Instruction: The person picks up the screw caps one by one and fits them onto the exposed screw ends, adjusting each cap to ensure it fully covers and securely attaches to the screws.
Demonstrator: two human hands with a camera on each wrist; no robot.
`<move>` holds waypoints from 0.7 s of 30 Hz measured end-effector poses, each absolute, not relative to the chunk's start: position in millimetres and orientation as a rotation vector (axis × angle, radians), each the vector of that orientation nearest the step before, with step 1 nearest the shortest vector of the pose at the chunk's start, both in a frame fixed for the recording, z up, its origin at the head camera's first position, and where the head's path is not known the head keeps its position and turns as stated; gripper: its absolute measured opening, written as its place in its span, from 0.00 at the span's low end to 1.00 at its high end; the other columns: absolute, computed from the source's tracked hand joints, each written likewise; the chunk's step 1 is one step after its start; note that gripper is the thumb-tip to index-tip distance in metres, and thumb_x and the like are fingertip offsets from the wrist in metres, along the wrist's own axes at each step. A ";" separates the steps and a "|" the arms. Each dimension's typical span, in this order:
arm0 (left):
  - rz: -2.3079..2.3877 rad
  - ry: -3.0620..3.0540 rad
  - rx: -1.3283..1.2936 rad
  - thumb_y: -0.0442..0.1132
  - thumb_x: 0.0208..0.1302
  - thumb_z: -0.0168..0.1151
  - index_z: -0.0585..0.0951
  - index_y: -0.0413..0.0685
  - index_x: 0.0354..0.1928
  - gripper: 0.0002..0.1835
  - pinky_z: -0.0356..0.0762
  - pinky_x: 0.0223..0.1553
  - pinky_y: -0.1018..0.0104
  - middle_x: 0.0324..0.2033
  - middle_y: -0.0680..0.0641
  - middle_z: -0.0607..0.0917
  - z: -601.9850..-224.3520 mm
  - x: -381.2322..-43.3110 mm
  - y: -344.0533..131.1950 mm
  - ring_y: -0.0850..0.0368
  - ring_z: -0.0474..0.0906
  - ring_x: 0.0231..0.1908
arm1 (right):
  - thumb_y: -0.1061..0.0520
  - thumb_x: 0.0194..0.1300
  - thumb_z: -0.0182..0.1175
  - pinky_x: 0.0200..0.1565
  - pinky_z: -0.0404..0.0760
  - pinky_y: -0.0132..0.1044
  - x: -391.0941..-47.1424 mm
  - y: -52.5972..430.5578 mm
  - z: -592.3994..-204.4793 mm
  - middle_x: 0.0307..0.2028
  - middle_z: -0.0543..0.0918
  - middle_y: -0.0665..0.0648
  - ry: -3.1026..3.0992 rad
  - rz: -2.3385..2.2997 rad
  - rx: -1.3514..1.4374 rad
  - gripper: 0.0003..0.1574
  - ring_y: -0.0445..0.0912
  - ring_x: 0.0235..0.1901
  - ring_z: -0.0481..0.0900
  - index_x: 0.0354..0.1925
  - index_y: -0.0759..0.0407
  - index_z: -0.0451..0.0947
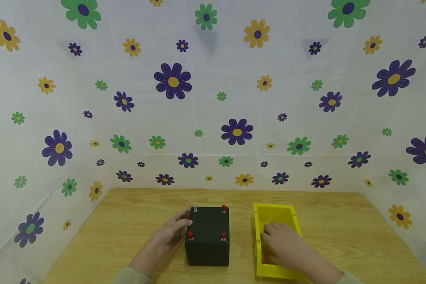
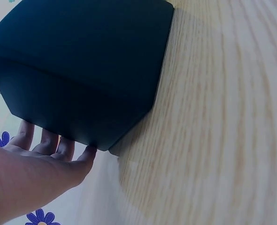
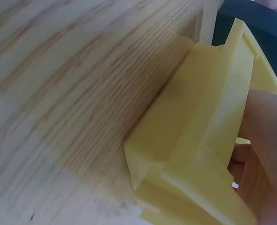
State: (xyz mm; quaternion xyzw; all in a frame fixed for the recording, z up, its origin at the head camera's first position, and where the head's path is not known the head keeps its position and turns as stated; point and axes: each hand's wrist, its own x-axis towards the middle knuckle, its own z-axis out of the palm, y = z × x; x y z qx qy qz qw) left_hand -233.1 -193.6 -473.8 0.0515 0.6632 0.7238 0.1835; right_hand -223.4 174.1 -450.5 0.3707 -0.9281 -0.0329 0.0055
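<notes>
A black box (image 1: 208, 227) stands on the table. Short metal posts rise at its top corners. Three wear red caps (image 1: 223, 236), while the far left post (image 1: 195, 209) is bare metal. My left hand (image 1: 170, 232) rests against the box's left side, its fingers (image 2: 49, 143) spread along that face. To the right is a yellow bin (image 1: 277, 270), with my right hand (image 1: 282, 242) reaching inside it. The right fingertips are hidden within the bin, so I cannot tell whether they hold anything. A small red piece (image 1: 264, 261) shows at the bin's near left corner.
A wood-grain table (image 1: 145, 205) lies beneath the box and bin. White cloth walls (image 1: 213, 110) printed with flowers enclose its back and both sides. A strip of table separates the box from the bin.
</notes>
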 end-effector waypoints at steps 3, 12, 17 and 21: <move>2.043 1.864 0.157 0.41 0.71 0.56 0.57 0.36 0.81 0.40 0.66 0.68 0.61 0.62 0.56 0.77 -473.8 -233.0 -194.2 0.68 0.77 0.56 | 0.43 0.65 0.74 0.52 0.84 0.48 -223.3 171.3 -451.6 0.44 0.83 0.51 -2.925 -0.108 1.136 0.20 0.45 0.42 0.77 0.47 0.54 0.85; 2.042 1.872 0.149 0.41 0.71 0.57 0.56 0.36 0.82 0.41 0.64 0.69 0.59 0.62 0.56 0.77 -473.4 -232.6 -193.3 0.68 0.77 0.56 | 0.42 0.64 0.75 0.44 0.82 0.43 -221.9 168.1 -456.7 0.38 0.80 0.50 -2.880 -0.098 1.111 0.21 0.43 0.36 0.73 0.43 0.56 0.84; 2.047 1.862 0.150 0.41 0.72 0.56 0.56 0.36 0.82 0.40 0.66 0.68 0.61 0.61 0.58 0.78 -474.0 -232.7 -193.2 0.69 0.78 0.56 | 0.42 0.66 0.74 0.45 0.82 0.44 -221.9 166.9 -457.6 0.38 0.80 0.50 -2.915 -0.078 1.080 0.22 0.43 0.37 0.74 0.45 0.57 0.85; 2.053 1.858 0.152 0.40 0.72 0.56 0.57 0.36 0.82 0.40 0.68 0.65 0.66 0.59 0.59 0.78 -474.0 -232.7 -193.6 0.69 0.78 0.55 | 0.42 0.66 0.74 0.46 0.82 0.45 -222.0 166.2 -458.6 0.39 0.81 0.50 -2.918 -0.080 1.062 0.22 0.44 0.38 0.75 0.45 0.57 0.85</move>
